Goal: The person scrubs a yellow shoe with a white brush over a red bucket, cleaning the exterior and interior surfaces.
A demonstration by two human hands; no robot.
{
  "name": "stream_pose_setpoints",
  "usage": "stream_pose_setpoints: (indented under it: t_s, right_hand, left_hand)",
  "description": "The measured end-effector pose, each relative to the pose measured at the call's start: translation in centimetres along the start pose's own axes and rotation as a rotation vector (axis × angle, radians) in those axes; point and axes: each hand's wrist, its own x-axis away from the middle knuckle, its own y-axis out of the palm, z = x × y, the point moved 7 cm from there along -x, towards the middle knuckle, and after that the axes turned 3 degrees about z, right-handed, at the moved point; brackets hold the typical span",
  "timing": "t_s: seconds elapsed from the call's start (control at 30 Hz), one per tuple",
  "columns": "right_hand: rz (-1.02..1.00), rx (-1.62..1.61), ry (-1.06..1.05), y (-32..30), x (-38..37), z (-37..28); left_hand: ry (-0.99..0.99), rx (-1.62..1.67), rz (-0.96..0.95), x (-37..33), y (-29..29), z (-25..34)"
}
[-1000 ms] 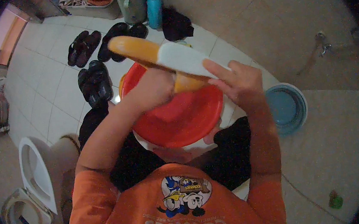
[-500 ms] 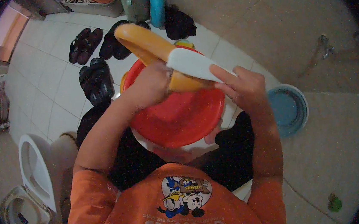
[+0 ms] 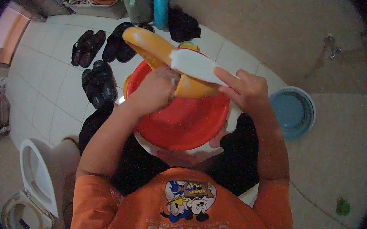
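Observation:
Above the red basin (image 3: 184, 121), a yellow slipper (image 3: 152, 44) with a flat white part (image 3: 196, 66) is held at a slant, its wide rounded end pointing up and left. White foam shows along the edge of the white part. My right hand (image 3: 247, 91) pinches the narrow end, thumb on top of the white part and fingers below. Pressed against the slipper's middle is my left hand (image 3: 156, 88), curled and slightly blurred. What its fingers hold, if anything, is hidden. The basin is between my knees.
Several dark sandals (image 3: 99, 85) are on the tiles at the left. A blue bottle (image 3: 161, 8) and a greenish bucket (image 3: 138, 6) stand at the back. To the right is a blue-grey basin (image 3: 293, 113), below a wall tap (image 3: 332, 49). A toilet (image 3: 36, 172) stands at the left.
The slipper has shifted slightly, its wide end a little lower and to the right. My left hand has moved slightly along it. More foam shows on the white part.

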Motion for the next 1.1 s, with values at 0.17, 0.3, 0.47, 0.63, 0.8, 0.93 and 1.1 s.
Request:
stream_pose_setpoints:
  t_s: [0.17, 0.3, 0.47, 0.63, 0.8, 0.93, 1.1]
  right_hand:
    - [0.001, -0.017, -0.026, 0.2, -0.6, -0.6]
    - [0.044, -0.045, -0.068, 0.7, -2.0, -1.1]
    - [0.034, -0.021, -0.026, 1.0, -2.4, -1.3]
    - [-0.018, 0.037, -0.033, 0.1, -0.2, -0.5]
    - [-0.055, 0.036, 0.020, -0.1, 0.4, -0.6]
    - [-0.039, 0.073, 0.056, 0.2, 0.2, -0.9]
    - [0.060, 0.042, 0.003, 1.1, -1.2, -1.9]
  left_hand:
    - [0.021, -0.068, 0.114, 0.4, 1.2, -0.1]
    - [0.060, 0.039, -0.293, 0.2, 4.9, 3.6]
    - [-0.045, 0.186, -0.194, 0.5, 6.1, 2.5]
    - [0.006, -0.032, -0.112, 0.5, 1.7, -0.4]
    - [-0.037, -0.140, 0.204, 0.5, -3.0, -2.4]
    - [-0.129, 0.063, 0.205, 0.5, -2.1, -3.1]
    - [-0.203, -0.069, 0.253, -0.4, 0.0, -0.8]
